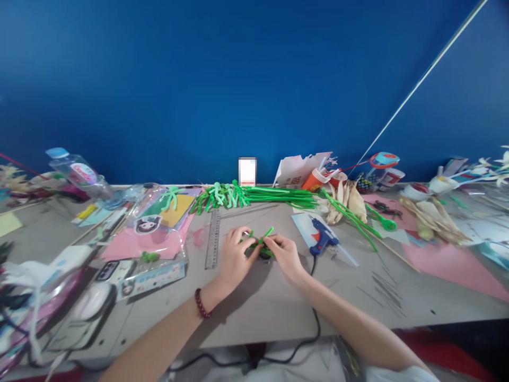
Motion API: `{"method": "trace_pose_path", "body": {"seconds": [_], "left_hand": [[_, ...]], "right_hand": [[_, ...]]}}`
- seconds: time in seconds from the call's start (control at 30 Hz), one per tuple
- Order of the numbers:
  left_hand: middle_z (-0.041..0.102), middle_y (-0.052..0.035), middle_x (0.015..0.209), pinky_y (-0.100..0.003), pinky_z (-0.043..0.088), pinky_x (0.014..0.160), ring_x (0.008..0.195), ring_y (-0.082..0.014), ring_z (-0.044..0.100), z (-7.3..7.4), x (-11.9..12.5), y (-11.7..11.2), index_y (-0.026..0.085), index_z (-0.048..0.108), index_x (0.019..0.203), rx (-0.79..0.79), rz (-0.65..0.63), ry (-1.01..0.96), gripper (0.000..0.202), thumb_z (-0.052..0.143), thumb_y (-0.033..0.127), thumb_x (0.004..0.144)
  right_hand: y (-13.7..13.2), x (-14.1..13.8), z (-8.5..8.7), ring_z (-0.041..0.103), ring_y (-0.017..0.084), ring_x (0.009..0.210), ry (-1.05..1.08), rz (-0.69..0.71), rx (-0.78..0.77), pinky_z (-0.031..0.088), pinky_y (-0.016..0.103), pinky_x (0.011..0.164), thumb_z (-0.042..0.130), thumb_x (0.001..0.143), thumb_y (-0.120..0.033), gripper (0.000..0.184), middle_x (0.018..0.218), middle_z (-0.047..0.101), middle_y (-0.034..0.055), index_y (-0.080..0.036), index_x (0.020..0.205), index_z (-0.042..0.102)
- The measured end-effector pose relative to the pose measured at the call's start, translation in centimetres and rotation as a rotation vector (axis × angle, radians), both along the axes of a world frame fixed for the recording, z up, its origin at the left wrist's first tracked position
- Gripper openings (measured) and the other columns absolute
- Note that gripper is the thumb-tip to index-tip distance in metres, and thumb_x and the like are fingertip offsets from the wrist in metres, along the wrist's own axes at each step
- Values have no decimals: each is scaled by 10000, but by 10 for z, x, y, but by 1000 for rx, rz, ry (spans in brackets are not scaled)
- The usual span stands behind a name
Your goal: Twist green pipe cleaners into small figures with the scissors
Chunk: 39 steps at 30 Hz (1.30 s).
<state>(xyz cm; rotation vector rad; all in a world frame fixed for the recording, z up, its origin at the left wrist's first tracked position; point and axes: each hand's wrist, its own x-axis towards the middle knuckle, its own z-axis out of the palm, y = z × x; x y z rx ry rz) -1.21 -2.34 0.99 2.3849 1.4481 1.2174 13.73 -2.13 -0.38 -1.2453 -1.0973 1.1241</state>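
Observation:
Between my fingertips is a small piece of bent green pipe cleaners [260, 241], with short green ends sticking up. My left hand [238, 252] pinches it from the left, thumb and fingers closed on it. From the right, my right hand [284, 254] pinches the same piece near an upright green end. Something dark shows just under the fingers; I cannot make out what it is. A metal ruler [213, 239] lies left of my left hand. Behind both hands lies a bundle of green pipe-cleaner stems [278, 196], with curled light and dark green pieces [222, 195] at its left.
A blue glue gun [324, 239] lies to the right, its black cord running to the table's front edge. Thin wires [385, 292] and pink paper [453, 265] are farther right. At left are a clear plastic pouch [175, 249], a computer mouse [93, 300] and a bottle [81, 172].

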Motion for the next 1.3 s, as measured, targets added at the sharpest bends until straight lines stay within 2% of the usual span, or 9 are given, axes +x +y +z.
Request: {"method": "trace_pose_path", "body": {"seconds": [0.23, 0.47, 0.63, 0.77, 0.87, 0.97, 1.03, 1.17, 1.3], "left_hand": [[573, -81, 1052, -413, 368, 905, 1038, -231, 493, 0, -1, 2, 197, 632, 773, -115, -84, -92, 125, 518, 195, 824], [561, -97, 1020, -326, 467, 838, 993, -212, 564, 3, -4, 12, 171, 635, 641, -589, -401, -548, 212, 530, 264, 800], [609, -84, 984, -351, 473, 810, 904, -215, 590, 7, -4, 10, 175, 606, 573, -870, -535, -801, 258, 564, 333, 773], [636, -79, 841, -358, 471, 772, 804, -211, 590, 0, -1, 11, 176, 616, 640, -974, -561, -824, 287, 558, 417, 783], [638, -84, 934, -362, 441, 844, 890, -214, 580, -5, -1, 12, 174, 641, 734, -885, -477, -750, 334, 496, 462, 823], [585, -98, 1109, -374, 371, 955, 1066, -222, 514, -2, -5, 10, 191, 654, 887, -595, -350, -591, 406, 378, 488, 876], [546, -108, 1185, -394, 320, 999, 1142, -239, 457, 3, -8, 7, 206, 629, 1014, -373, -315, -404, 396, 426, 506, 853], [626, -86, 1015, -399, 352, 923, 1009, -244, 511, 7, -8, 2, 214, 619, 1007, -62, -220, -113, 400, 666, 471, 704], [668, -51, 881, -369, 371, 846, 913, -207, 539, 1, -6, 3, 221, 635, 919, 36, -151, -45, 155, 586, 323, 813]], "right_hand": [[0, 3, 4, 534, 156, 664, -89, 111, 73, 408, 272, 642, 626, 734, -391, 226, 682, 607, 22, -177, 691, 685], [0, 8, 7, 494, 152, 638, -237, 97, 259, 391, 270, 628, 580, 791, -378, 227, 638, 514, 4, -202, 686, 678], [-2, 5, 8, 506, 148, 656, -153, 144, 216, 402, 268, 653, 586, 788, -392, 251, 653, 533, 10, -189, 661, 661], [-2, 3, 10, 528, 148, 658, 0, 197, 116, 424, 267, 649, 601, 769, -430, 285, 661, 583, 21, -178, 640, 638], [-1, 4, 11, 525, 145, 636, 28, 123, 76, 421, 270, 633, 637, 733, -429, 270, 635, 597, 18, -172, 648, 632], [1, 5, 10, 520, 145, 635, 18, -9, 49, 409, 273, 633, 679, 679, -424, 259, 640, 602, 14, -170, 644, 641], [2, 6, 8, 520, 144, 634, 54, -51, 20, 407, 273, 633, 697, 650, -433, 270, 645, 612, 13, -167, 643, 652], [3, 4, 3, 514, 135, 618, 159, -38, -59, 395, 259, 611, 722, 616, -440, 293, 638, 624, 12, -156, 661, 669], [-1, 0, 3, 503, 123, 611, 215, 19, -82, 375, 248, 608, 724, 621, -422, 276, 641, 626, 9, -154, 639, 665]]}}
